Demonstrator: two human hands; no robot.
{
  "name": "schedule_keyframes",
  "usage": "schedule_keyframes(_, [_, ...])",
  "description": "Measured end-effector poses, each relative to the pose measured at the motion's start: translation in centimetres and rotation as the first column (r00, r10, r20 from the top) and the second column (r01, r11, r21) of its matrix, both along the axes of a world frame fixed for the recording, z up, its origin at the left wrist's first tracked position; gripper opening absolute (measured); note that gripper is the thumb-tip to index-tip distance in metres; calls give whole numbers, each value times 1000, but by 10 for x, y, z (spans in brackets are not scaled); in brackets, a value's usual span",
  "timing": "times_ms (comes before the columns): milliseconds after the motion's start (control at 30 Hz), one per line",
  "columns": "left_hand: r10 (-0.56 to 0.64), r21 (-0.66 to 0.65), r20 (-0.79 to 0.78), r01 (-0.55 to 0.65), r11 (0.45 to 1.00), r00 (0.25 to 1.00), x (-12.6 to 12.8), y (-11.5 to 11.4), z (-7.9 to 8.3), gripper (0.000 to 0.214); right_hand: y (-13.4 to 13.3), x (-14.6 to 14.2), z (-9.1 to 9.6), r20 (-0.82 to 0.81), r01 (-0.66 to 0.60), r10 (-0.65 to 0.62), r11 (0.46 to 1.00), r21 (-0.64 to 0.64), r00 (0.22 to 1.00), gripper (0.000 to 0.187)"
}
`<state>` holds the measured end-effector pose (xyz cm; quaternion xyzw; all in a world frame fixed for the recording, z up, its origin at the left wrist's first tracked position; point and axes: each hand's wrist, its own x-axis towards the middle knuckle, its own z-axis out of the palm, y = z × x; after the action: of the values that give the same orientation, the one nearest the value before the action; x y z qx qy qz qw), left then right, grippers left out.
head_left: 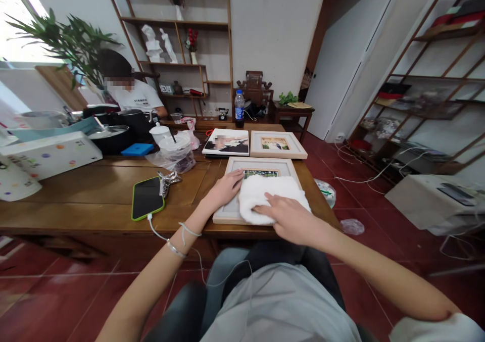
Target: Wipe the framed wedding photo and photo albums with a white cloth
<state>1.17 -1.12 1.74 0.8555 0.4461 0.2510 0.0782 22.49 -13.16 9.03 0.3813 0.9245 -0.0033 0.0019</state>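
On the wooden table (182, 222) in front of me lies a light wood picture frame (221, 217) with a pale mount and a small photo, partly covered. My left hand (226, 188) rests flat on the frame's left side, fingers stretched toward the photo. A fluffy white towel (276, 185), folded into a pad, lies over the lower right of the frame. My right hand (291, 218) grips the towel at its near edge and presses it on the frame. Some of the right fingers are hidden in the towel.
Behind lie a second framed photo (299, 152) and a photo book (226, 150). A bottle (239, 108) stands at the back. A charging phone (147, 200), a bagged cup (176, 147) and a white box (56, 156) are left. A person (134, 95) sits across.
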Motion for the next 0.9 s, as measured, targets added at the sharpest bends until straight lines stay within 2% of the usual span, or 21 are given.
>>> schedule_keyframes(100, [-21,9,9,21,1000,1000,-1,3,-3,41,37,9,-17,-31,45,-44,998,45,999,63])
schedule_keyframes(200, [-18,16,16,18,1000,1000,-1,5,-5,41,82,21,-26,-45,124,-118,982,144,992,66])
schedule_keyframes(333, [-6,-5,18,6,1000,1000,-2,5,-5,41,133,27,-23,-52,252,-248,926,282,967,73])
schedule_keyframes(433, [-8,-10,14,8,1000,1000,-3,6,-5,41,145,21,-16,-4,253,-263,921,296,965,71])
schedule_keyframes(533, [-7,-4,15,7,1000,1000,-2,6,-6,41,128,9,-13,60,209,-230,947,244,971,63])
schedule_keyframes(700, [0,16,5,0,1000,1000,-1,3,-4,42,53,-8,-11,118,115,-143,969,217,983,49])
schedule_keyframes(800, [8,2,9,-8,1000,1000,-1,1,-2,42,9,-13,-3,133,45,-67,985,166,989,49])
schedule_keyframes(900, [10,-7,1,-10,1000,1000,-1,1,-1,42,-13,-16,6,124,19,-35,992,122,992,45])
